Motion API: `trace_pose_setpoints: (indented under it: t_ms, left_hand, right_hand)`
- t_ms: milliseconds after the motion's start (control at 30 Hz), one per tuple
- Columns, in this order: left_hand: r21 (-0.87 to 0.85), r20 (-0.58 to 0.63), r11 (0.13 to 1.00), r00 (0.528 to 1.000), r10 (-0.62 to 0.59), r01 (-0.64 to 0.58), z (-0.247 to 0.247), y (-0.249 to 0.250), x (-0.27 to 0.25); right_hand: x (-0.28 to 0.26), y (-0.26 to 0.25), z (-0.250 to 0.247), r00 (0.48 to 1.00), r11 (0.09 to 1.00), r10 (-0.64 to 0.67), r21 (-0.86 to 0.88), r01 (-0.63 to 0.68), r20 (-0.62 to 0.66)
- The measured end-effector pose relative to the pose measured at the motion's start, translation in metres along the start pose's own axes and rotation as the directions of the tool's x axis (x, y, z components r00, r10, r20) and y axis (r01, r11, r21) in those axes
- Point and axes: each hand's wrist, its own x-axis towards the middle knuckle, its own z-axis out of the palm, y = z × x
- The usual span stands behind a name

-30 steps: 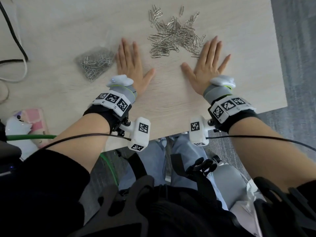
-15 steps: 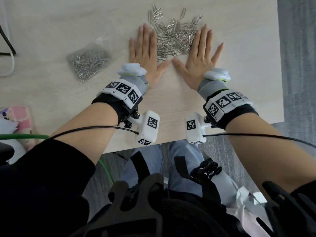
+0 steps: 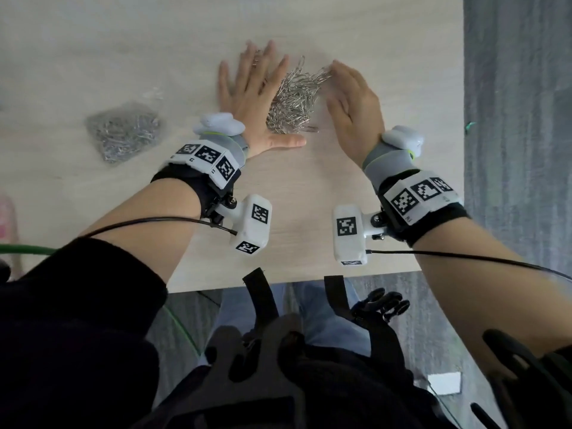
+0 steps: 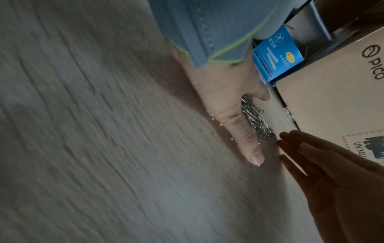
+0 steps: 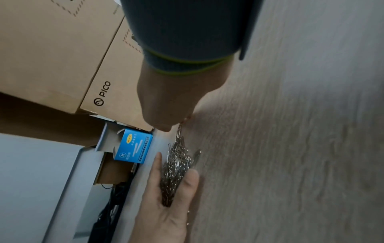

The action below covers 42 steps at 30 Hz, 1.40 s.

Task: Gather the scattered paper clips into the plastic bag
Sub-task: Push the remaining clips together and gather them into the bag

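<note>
A tight heap of silver paper clips [image 3: 294,97] lies on the pale wooden table [image 3: 309,196], between my two hands. My left hand [image 3: 250,88] lies flat with straight, spread fingers, its thumb [image 3: 288,140] along the heap's near side. My right hand [image 3: 349,91] stands tilted on its edge and presses the heap from the right with straight fingers. The clear plastic bag [image 3: 123,131], holding many clips, lies to the left of my left hand. In the left wrist view the clips [image 4: 255,121] sit against my thumb. In the right wrist view the clips [image 5: 176,172] lie against my left palm.
The table's near edge [image 3: 294,281] runs just behind my wrists and its right edge [image 3: 462,150] borders grey carpet. A brown cardboard box [image 5: 62,57] and a small blue box [image 5: 133,149] stand beyond the table's far side. Something pink [image 3: 6,218] sits at far left.
Both hands slid forward and inward, sweeping the spread clips into one narrow heap. The right hand turned from flat onto its edge.
</note>
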Motion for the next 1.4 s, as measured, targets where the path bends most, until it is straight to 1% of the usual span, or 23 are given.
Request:
trace_pose_setpoints:
  t_ms: [67, 133, 267, 333, 400, 467, 533, 600, 667, 700, 767, 900, 933, 1000, 1067, 1133, 1200, 1300, 1400]
  left_hand:
    - [-0.008, -0.013, 1.0, 1.0, -0.016, 0.016, 0.003, 0.005, 0.003]
    - [-0.022, -0.041, 0.999, 0.999, -0.028, 0.027, 0.002, 0.008, 0.006]
    - [-0.074, -0.105, 0.996, 0.993, -0.056, 0.048, -0.002, 0.011, 0.017]
    - [-0.087, -0.113, 0.996, 0.993, -0.02, 0.01, -0.004, 0.009, 0.022]
    - [-0.112, -0.138, 0.992, 0.989, 0.047, -0.063, -0.006, 0.004, 0.027]
    - [-0.106, -0.186, 0.983, 0.974, 0.125, -0.147, -0.005, -0.004, 0.03]
    - [-0.064, -0.208, 0.978, 0.961, 0.182, -0.2, -0.003, -0.009, 0.031]
    - [-0.021, -0.179, 0.972, 0.958, 0.226, -0.233, -0.006, -0.011, 0.035]
    - [-0.012, -0.15, 0.956, 0.945, 0.29, -0.295, -0.008, -0.014, 0.038]
    - [-0.03, -0.148, 0.947, 0.938, 0.312, -0.32, -0.008, -0.015, 0.04]
    - [-0.09, -0.143, 0.939, 0.937, 0.318, -0.332, -0.009, -0.019, 0.041]
    - [-0.189, -0.067, 0.941, 0.96, 0.271, -0.279, -0.021, -0.019, 0.038]
    - [-0.206, -0.032, 0.943, 0.965, 0.26, -0.261, -0.025, -0.017, 0.038]
    - [-0.238, 0.019, 0.943, 0.969, 0.246, -0.235, -0.034, -0.014, 0.038]
    - [-0.282, 0.036, 0.923, 0.959, 0.281, -0.26, -0.043, -0.007, 0.038]
    - [-0.329, 0.045, 0.899, 0.946, 0.32, -0.289, -0.051, -0.001, 0.037]
    - [-0.357, 0.054, 0.885, 0.939, 0.338, -0.298, -0.057, 0.006, 0.04]
    - [-0.398, 0.074, 0.863, 0.926, 0.369, -0.312, -0.065, 0.012, 0.044]
    - [-0.378, 0.113, 0.87, 0.917, 0.384, -0.318, -0.071, 0.017, 0.05]
  right_hand:
    - [0.004, 0.001, 0.0, 0.999, 0.999, 0.009, 0.053, -0.007, -0.044]
    - [0.007, -0.002, 0.003, 0.998, 0.993, 0.036, 0.11, -0.03, -0.058]
    - [0.014, -0.013, 0.007, 0.981, 0.942, 0.194, 0.283, -0.18, -0.023]
    - [0.017, -0.018, 0.007, 0.965, 0.898, 0.264, 0.366, -0.244, -0.003]
    - [0.02, -0.024, 0.006, 0.947, 0.843, 0.319, 0.451, -0.293, 0.019]
    - [0.022, -0.028, 0.005, 0.924, 0.767, 0.382, 0.551, -0.33, 0.021]
    - [0.023, -0.03, 0.004, 0.893, 0.65, 0.449, 0.672, -0.355, 0.038]
    - [0.024, -0.031, 0.002, 0.858, 0.512, 0.508, 0.774, -0.373, 0.077]
    - [0.025, -0.032, 0.0, 0.827, 0.39, 0.55, 0.838, -0.381, 0.12]
    - [0.025, -0.031, -0.001, 0.815, 0.347, 0.562, 0.853, -0.389, 0.143]
    - [0.027, -0.031, -0.003, 0.796, 0.288, 0.58, 0.87, -0.399, 0.173]
    - [0.028, -0.033, -0.006, 0.767, 0.183, 0.609, 0.905, -0.384, 0.203]
    - [0.028, -0.034, -0.007, 0.763, 0.169, 0.611, 0.908, -0.383, 0.208]
    - [0.029, -0.038, -0.006, 0.763, 0.17, 0.605, 0.899, -0.404, 0.229]
    - [0.03, -0.041, -0.004, 0.758, 0.186, 0.597, 0.874, -0.449, 0.262]
    - [0.031, -0.046, -0.001, 0.744, 0.177, 0.599, 0.858, -0.482, 0.295]
    - [0.033, -0.053, 0.001, 0.728, 0.136, 0.6, 0.854, -0.502, 0.332]
    - [0.035, -0.061, 0.002, 0.721, 0.025, 0.55, 0.854, -0.519, 0.422]
    - [0.037, -0.061, 0.002, 0.71, -0.014, 0.494, 0.822, -0.57, 0.501]
